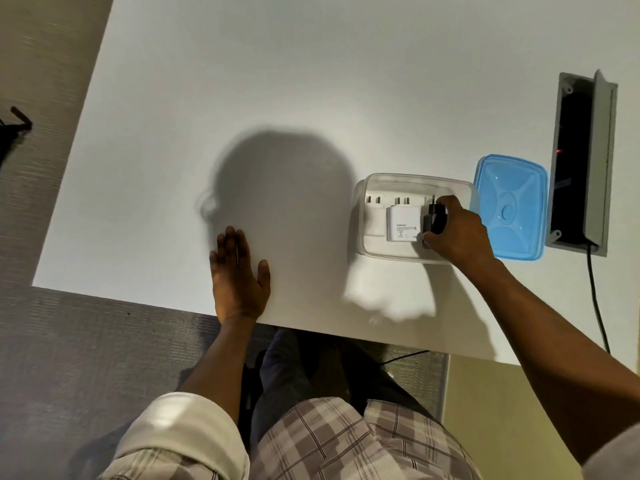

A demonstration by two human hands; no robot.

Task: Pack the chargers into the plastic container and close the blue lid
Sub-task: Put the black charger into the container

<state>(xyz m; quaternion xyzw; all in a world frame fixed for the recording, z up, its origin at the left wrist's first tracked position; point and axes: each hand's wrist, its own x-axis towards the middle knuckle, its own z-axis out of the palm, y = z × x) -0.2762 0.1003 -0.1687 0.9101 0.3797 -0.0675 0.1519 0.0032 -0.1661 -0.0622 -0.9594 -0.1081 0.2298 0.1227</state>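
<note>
Clear container w/ 2 white chargers, right hand grip clamped on 1 black charger — left hand flat, 1 blue lid

— The light sits above and behind the person; see that big head-shaped shadow thrown forward onto the white desk?

— Yes, soft-edged, and the right hand casts a paler one toward the near edge.

— The desk is bright but not blown out. The blue lid carries a few small glints.

— The floor at the left looks smeared, streaky.

— Motion blur, and the wide lens bends the desk's edges outward.

— The shirt at the bottom is soft, out of focus. The open cable box is nearly black inside, one red dot glowing.
</note>
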